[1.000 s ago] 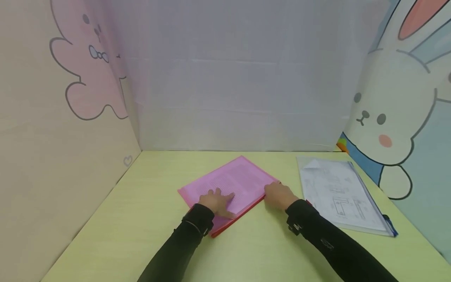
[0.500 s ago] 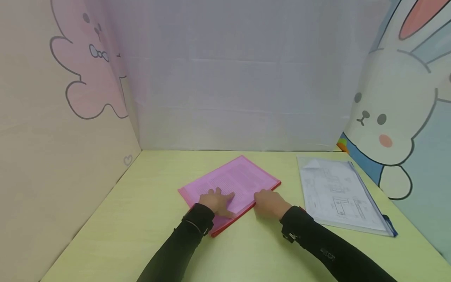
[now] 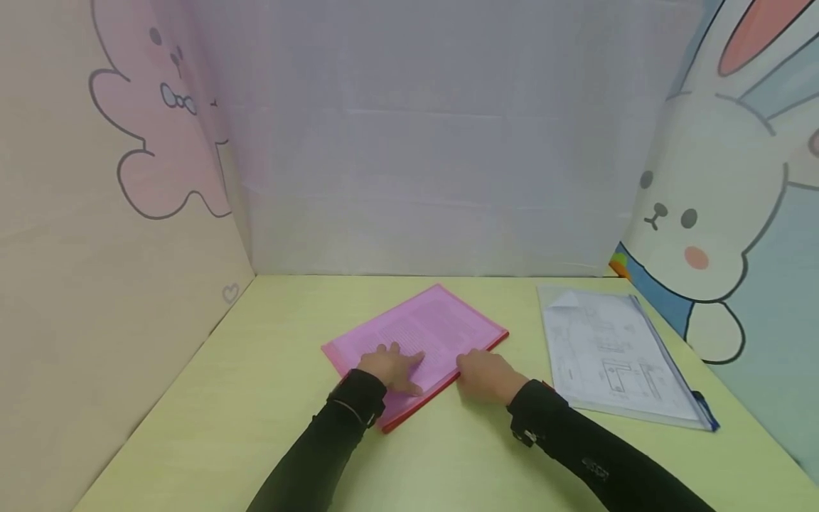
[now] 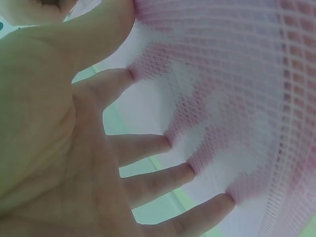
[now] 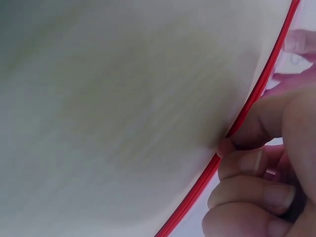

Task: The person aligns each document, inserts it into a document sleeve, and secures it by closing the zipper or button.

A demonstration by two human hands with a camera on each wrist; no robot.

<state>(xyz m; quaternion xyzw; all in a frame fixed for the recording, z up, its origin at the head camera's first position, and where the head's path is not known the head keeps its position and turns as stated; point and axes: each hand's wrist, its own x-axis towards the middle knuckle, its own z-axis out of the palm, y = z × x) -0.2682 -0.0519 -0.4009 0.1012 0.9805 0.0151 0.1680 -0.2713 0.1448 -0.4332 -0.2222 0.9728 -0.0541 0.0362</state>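
Note:
A pink mesh zipper pouch (image 3: pixel 448 320) with printed sheets inside lies slanted on the table. My left hand (image 3: pixel 390 368) rests on its near left part, fingers spread. In the left wrist view the fingertips press into the mesh (image 4: pixel 232 89). Along the near right side of the pouch runs a red zipper (image 3: pixel 417 407). My right hand (image 3: pixel 488 377) pinches that edge about midway, thumb against curled index finger. In the right wrist view the red zipper strip (image 5: pixel 269 64) passes between these fingers; any slider is hidden by them.
To the right on the pale yellow table (image 3: pixel 269 398) lies a clear pouch (image 3: pixel 614 355) with a blue zipper and papers with line drawings. White and cartoon-printed walls (image 3: pixel 409 178) enclose the back and sides.
My right hand has slid along the red zipper from near the far right corner toward the near left, mostly in the first half second. The left hand and pouch have stayed put.

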